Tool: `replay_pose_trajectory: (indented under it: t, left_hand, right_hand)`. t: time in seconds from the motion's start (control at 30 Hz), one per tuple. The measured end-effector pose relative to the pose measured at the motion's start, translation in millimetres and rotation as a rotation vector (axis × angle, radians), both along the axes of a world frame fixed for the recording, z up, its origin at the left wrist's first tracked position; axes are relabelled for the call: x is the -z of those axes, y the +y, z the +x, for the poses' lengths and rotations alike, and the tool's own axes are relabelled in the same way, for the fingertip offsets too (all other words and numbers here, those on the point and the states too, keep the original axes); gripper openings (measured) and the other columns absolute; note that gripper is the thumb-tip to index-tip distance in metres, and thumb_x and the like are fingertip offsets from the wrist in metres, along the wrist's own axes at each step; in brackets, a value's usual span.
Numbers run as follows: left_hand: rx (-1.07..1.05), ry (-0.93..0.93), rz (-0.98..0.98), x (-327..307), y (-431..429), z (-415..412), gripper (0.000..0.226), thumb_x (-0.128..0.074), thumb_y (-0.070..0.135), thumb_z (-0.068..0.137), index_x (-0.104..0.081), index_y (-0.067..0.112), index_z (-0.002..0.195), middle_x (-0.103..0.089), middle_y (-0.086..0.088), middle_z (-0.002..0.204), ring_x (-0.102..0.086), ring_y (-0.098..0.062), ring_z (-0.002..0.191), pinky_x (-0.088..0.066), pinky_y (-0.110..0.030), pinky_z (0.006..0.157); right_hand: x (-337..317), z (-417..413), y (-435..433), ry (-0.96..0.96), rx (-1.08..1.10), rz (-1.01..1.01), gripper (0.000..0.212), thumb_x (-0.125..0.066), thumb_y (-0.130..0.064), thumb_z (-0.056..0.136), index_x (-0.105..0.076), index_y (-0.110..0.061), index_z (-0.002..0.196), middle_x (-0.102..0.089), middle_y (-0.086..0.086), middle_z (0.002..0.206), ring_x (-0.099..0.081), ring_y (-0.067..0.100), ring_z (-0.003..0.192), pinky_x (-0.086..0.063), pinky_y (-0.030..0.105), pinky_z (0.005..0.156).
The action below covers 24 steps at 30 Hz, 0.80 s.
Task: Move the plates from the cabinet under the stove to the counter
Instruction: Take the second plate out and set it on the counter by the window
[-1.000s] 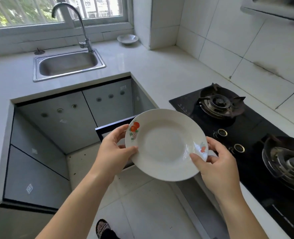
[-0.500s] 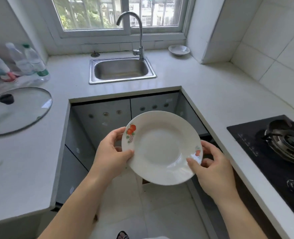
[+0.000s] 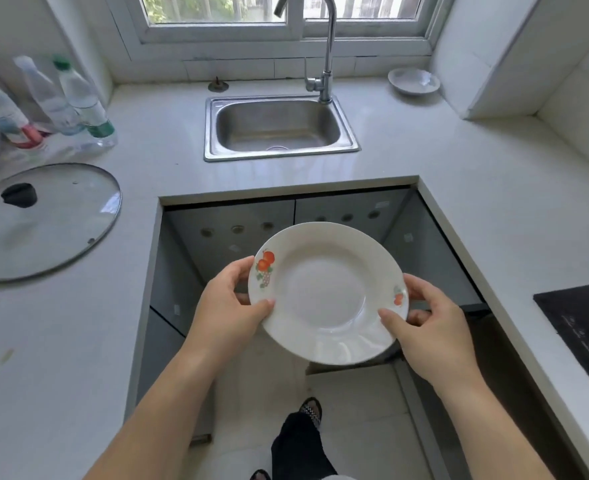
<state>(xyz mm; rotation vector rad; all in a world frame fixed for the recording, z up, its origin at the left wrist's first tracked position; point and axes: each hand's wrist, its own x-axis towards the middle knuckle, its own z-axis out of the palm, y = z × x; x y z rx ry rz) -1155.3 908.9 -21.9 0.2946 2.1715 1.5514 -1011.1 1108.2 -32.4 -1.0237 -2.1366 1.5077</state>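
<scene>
A white plate with small red fruit prints on its rim is held in the air, level, in front of the grey cabinets below the sink. My left hand grips its left rim and my right hand grips its right rim. The white counter wraps around me on the left, back and right. The black stove shows only as a corner at the right edge. The cabinet under it is barely visible.
A steel sink with a tall faucet sits at the back. A glass pot lid and several plastic bottles occupy the left counter. A small white dish stands at the back right corner. My foot is on the tiled floor.
The view has swung left, away from the stove and towards the sink and left counter. The plate stays held in both hands at about the same place in view.
</scene>
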Motion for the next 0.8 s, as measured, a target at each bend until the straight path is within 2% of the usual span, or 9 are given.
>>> replay_pose_trajectory:
  t: [0.07,0.13,0.33,0.4,0.5,0.67,0.8]
  left_hand:
    - [-0.006,0.031,-0.024,-6,12,-20,0.057,-0.069,0.002,0.074,-0.050,0.050,0.098,-0.066,0.030,0.091,-0.066,0.002,0.073,-0.049,-0.009,0.054]
    - [0.002,0.052,-0.046,-12,24,-41,0.057,-0.069,0.003,0.074,-0.049,0.050,0.098,-0.063,0.036,0.088,-0.066,0.002,0.072,-0.048,-0.008,0.054]
    - [0.009,0.122,-0.057,-22,58,-96,0.060,-0.070,0.004,0.074,-0.049,0.051,0.104,-0.063,0.037,0.089,-0.066,0.003,0.073,-0.046,-0.005,0.054]
    - [-0.004,0.118,-0.052,-21,65,-113,0.059,-0.071,0.004,0.073,-0.052,0.046,0.110,-0.065,0.031,0.092,-0.067,0.001,0.073,-0.046,-0.006,0.054]
    - [-0.007,0.110,-0.055,-17,75,-144,0.060,-0.072,0.004,0.073,-0.052,0.043,0.113,-0.066,0.023,0.099,-0.067,0.001,0.074,-0.049,-0.010,0.055]
    - [0.039,0.087,-0.018,-9,113,-210,0.059,-0.072,0.004,0.074,-0.051,0.040,0.117,-0.060,0.025,0.104,-0.066,0.004,0.076,-0.052,-0.019,0.067]
    - [0.140,0.069,0.039,-12,154,-270,0.059,-0.070,0.001,0.074,-0.054,0.033,0.121,-0.059,0.023,0.109,-0.068,-0.004,0.075,-0.057,-0.029,0.069]
  right_hand:
    - [-2,-24,13,0.025,-0.002,-0.016,0.053,-0.072,-0.010,0.077,-0.052,-0.030,0.122,-0.058,-0.014,0.104,-0.063,-0.003,0.071,-0.047,0.010,0.048]
    - [-3,-46,27,0.049,0.003,-0.019,0.051,-0.072,-0.010,0.077,-0.052,-0.032,0.120,-0.058,-0.015,0.103,-0.063,-0.003,0.070,-0.046,0.009,0.047]
    - [-1,-105,62,0.074,-0.006,-0.043,0.053,-0.072,-0.012,0.078,-0.052,-0.034,0.121,-0.059,-0.016,0.103,-0.064,-0.003,0.073,-0.050,0.011,0.051]
    - [0,-122,71,0.071,-0.014,-0.049,0.053,-0.072,-0.013,0.077,-0.053,-0.034,0.122,-0.060,-0.017,0.103,-0.065,0.000,0.071,-0.050,0.011,0.051]
    - [2,-149,81,0.062,-0.007,-0.047,0.053,-0.072,-0.014,0.077,-0.052,-0.033,0.122,-0.060,-0.015,0.105,-0.065,0.001,0.070,-0.050,0.012,0.051]
    - [6,-201,106,0.044,0.081,-0.033,0.053,-0.071,-0.014,0.077,-0.053,-0.031,0.123,-0.060,-0.015,0.105,-0.066,0.004,0.066,-0.049,0.013,0.051]
    - [2,-242,131,0.066,0.214,-0.012,0.049,-0.072,-0.011,0.075,-0.056,-0.035,0.114,-0.064,-0.019,0.095,-0.066,0.003,0.063,-0.046,0.010,0.050]
